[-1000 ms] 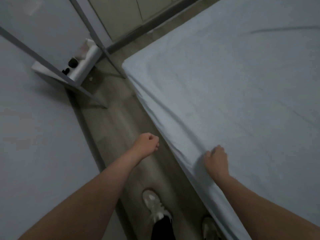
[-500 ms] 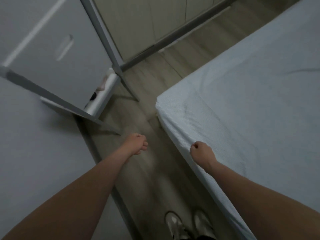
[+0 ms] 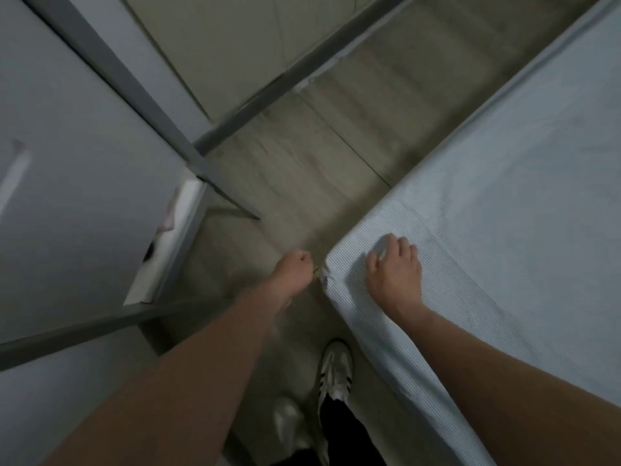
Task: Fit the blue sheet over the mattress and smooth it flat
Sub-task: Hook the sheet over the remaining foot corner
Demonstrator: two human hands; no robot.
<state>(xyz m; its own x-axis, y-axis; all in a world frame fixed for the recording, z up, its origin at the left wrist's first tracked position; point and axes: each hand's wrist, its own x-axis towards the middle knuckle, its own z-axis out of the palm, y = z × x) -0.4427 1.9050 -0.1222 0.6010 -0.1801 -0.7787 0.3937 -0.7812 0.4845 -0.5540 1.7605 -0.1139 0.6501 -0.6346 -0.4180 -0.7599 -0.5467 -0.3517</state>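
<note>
The blue sheet (image 3: 504,203) covers the mattress, which fills the right side; its near corner (image 3: 331,264) is puckered. My right hand (image 3: 393,274) lies on top of that corner with fingers spread, pressing the fabric down. My left hand (image 3: 295,269) is curled just left of the corner, over the floor, and seems to pinch the sheet's corner edge; motion blur hides the contact. The sheet's side drop (image 3: 386,348) runs down along the mattress towards me.
Grey metal frame bars (image 3: 141,92) cross the left side in front of white panels. A white shelf (image 3: 168,250) holding small items stands low on the left. A narrow strip of wood floor (image 3: 302,169) runs between frame and bed. My shoes (image 3: 336,371) stand beside the bed.
I have moved along the bed to its corner. My right hand has gone from gripping the side edge to lying spread on the corner top. My left hand has come up beside the corner.
</note>
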